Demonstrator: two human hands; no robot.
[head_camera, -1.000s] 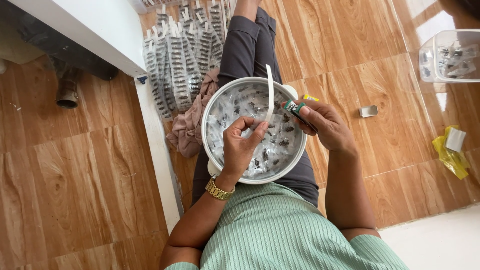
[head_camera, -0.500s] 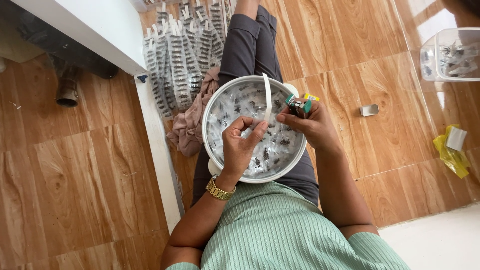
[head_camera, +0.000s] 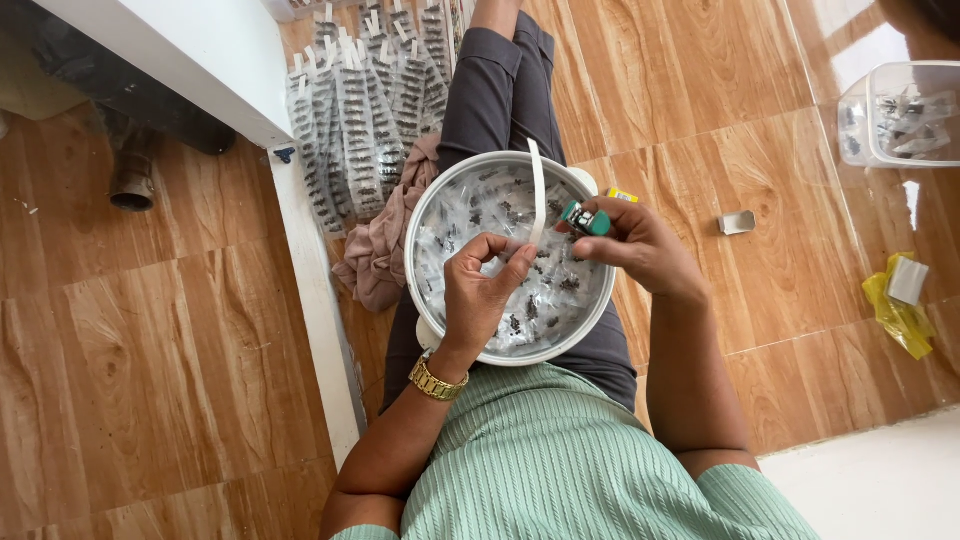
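A round white bowl (head_camera: 428, 215) rests on my lap, filled with several small clear packets holding dark bits. Over the bowl, my left hand (head_camera: 482, 290), with a gold watch at the wrist, pinches the lower end of a narrow white strip (head_camera: 537, 195) that stands upright. My right hand (head_camera: 640, 245) is just to the right of the strip and grips a small green and silver stapler (head_camera: 586, 219) against it. Both hands hover above the bowl's middle.
Rows of filled packets on white strips (head_camera: 365, 100) lie on the wooden floor ahead, beside a pink cloth (head_camera: 375, 255). A white ledge (head_camera: 200, 50) runs at the left. A clear plastic box (head_camera: 900, 115), a small metal piece (head_camera: 738, 222) and yellow wrapping (head_camera: 895, 305) lie at the right.
My right hand with the stapler has moved left, closer to the strip. The left hand has shifted slightly up along the strip's lower end.
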